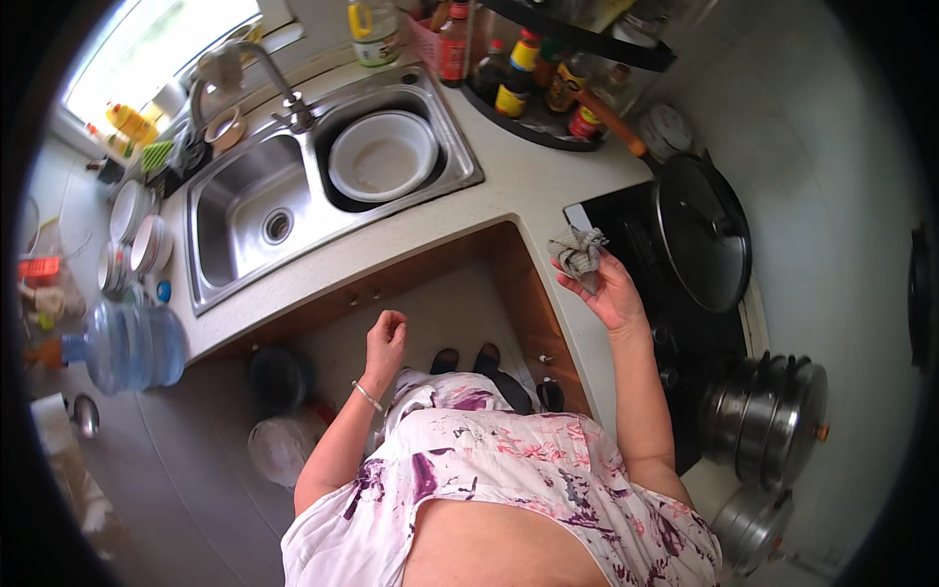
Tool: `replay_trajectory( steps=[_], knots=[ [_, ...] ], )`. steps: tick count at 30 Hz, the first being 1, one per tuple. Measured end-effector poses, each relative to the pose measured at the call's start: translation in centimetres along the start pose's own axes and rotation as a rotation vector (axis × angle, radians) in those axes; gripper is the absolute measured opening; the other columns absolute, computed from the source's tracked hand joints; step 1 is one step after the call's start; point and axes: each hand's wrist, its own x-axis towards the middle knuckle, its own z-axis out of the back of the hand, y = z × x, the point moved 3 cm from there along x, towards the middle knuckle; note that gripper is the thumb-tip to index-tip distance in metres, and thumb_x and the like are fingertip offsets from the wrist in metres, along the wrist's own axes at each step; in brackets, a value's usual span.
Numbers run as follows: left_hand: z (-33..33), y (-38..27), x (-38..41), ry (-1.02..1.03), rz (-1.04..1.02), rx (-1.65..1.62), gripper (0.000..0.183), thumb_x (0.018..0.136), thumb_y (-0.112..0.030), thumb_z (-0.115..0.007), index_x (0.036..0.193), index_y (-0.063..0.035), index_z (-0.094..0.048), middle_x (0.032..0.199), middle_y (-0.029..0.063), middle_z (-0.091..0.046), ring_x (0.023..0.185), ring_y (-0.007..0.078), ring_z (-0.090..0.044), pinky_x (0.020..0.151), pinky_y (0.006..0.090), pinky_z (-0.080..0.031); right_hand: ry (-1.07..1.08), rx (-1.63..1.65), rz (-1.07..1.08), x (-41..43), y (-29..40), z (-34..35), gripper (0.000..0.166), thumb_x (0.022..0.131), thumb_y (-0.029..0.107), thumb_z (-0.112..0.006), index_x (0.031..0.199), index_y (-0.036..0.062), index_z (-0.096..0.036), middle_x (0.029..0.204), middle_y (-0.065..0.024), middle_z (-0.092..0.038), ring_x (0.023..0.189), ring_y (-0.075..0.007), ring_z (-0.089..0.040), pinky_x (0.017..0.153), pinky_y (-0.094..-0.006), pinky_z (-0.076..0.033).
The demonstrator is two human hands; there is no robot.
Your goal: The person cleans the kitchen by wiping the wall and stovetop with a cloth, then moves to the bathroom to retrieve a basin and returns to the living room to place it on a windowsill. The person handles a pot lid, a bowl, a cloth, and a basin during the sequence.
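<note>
A crumpled grey cloth (577,253) is bunched in the fingers of my right hand (615,293). That hand is raised over the counter by the left edge of the black gas stove (623,220). My left hand (386,337), with a bracelet at its wrist, hangs in front of the counter with its fingers curled in and nothing seen in them. Beyond it is the double-bowl steel sink (312,183). A white basin (382,156) with some cloudy liquid sits in the right bowl; in the left bowl the drain shows.
A lidded wok (700,231) and a stacked steel steamer (766,422) stand on the stove side. Sauce bottles crowd a black corner rack (528,132). Bowls (130,213) and a blue water jug (136,345) are at the left. A bucket (280,379) stands on the floor.
</note>
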Motion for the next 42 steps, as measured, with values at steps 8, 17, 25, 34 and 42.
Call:
replay_trajectory(
  steps=[8,17,25,34,42],
  knots=[
    [4.1,1.1,-4.1,-0.239,0.110,-0.124,0.006,0.085,-0.001,-0.049,0.089,-0.0034,-0.052,0.075,-0.0004,-0.052,0.065,0.0058,-0.049,0.057,0.0194,-0.043,0.119,-0.008,-0.066,9.8,-4.3,-3.9,0.028,0.091,0.011,-0.044,0.115,-0.0022,-0.047,0.110,-0.0133,-0.056,0.099,-0.0222,-0.057,0.086,-0.0395,-0.048],
    [10.9,-0.4,-0.3,-0.360,0.058,-0.269,0.005,0.086,-0.004,-0.050,0.091,-0.0029,-0.052,0.076,0.0003,-0.053,0.067,0.0057,-0.050,0.060,0.0186,-0.044,0.147,-0.305,-0.039,24.8,-9.7,-11.0,0.021,0.092,0.015,-0.043,0.105,0.0024,-0.052,0.098,-0.0070,-0.060,0.091,-0.0163,-0.058,0.080,-0.0329,-0.048],
    [19.1,-2.9,5.2,-0.426,0.055,-0.291,0.006,0.087,-0.006,-0.051,0.092,-0.0027,-0.052,0.077,0.0006,-0.054,0.065,0.0058,-0.050,0.059,0.0178,-0.042,-0.040,-0.736,0.018,37.3,-15.4,-11.7,0.032,0.092,0.019,-0.041,0.120,0.0082,-0.051,0.098,-0.0015,-0.059,0.083,-0.0093,-0.054,0.069,-0.0256,-0.046],
    [19.8,-2.7,8.0,-0.569,0.162,-0.310,0.006,0.088,-0.005,-0.050,0.093,-0.0036,-0.052,0.079,0.0008,-0.054,0.064,0.0058,-0.050,0.056,0.0178,-0.040,-0.287,-1.287,-0.041,47.7,-22.3,-4.8,0.020,0.085,0.019,-0.050,0.096,0.0057,-0.059,0.090,-0.0133,-0.062,0.081,-0.0276,-0.060,0.069,-0.0373,-0.048],
    [17.6,-3.9,10.4,-0.641,0.221,-0.311,0.006,0.088,-0.007,-0.050,0.093,-0.0036,-0.052,0.080,0.0022,-0.055,0.065,0.0067,-0.051,0.056,0.0176,-0.041,-0.101,-1.625,0.152,49.1,-23.5,-6.8,0.018,0.072,0.007,-0.055,0.090,0.0026,-0.059,0.085,-0.0217,-0.060,0.083,-0.0387,-0.057,0.073,-0.0449,-0.045]
  ],
)
